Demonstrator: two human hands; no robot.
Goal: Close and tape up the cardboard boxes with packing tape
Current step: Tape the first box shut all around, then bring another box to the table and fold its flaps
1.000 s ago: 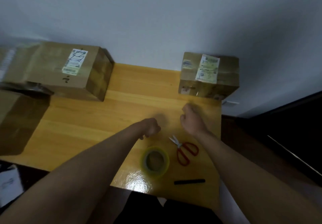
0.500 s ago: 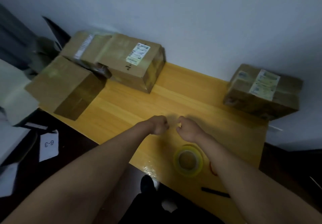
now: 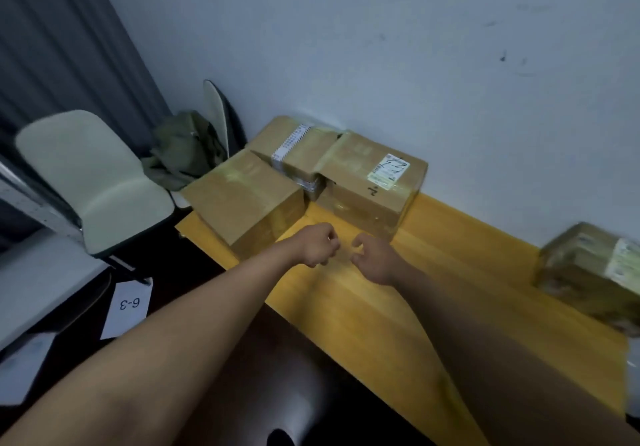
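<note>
Three cardboard boxes crowd the wooden table's (image 3: 433,293) far left corner: a plain box (image 3: 242,199) in front, a box with a white strip (image 3: 298,147) behind it, and a taped box with a white label (image 3: 370,185) by the wall. A fourth labelled box (image 3: 588,269) sits at the right. My left hand (image 3: 317,244) is curled into a fist above the table, just in front of the plain box. My right hand (image 3: 375,258) hovers beside it with loosely curled fingers. I see nothing in either hand. No tape roll is in view.
A pale chair (image 3: 93,182) stands left of the table, and a green bag (image 3: 183,151) lies on a second seat behind it. A paper marked 6-3 (image 3: 128,307) lies on the dark floor. The grey wall runs along the table's far edge.
My view has swung left; the tape roll, scissors and black marker have left the frame. Both hands have moved left towards the cluster of boxes, staying close together.
</note>
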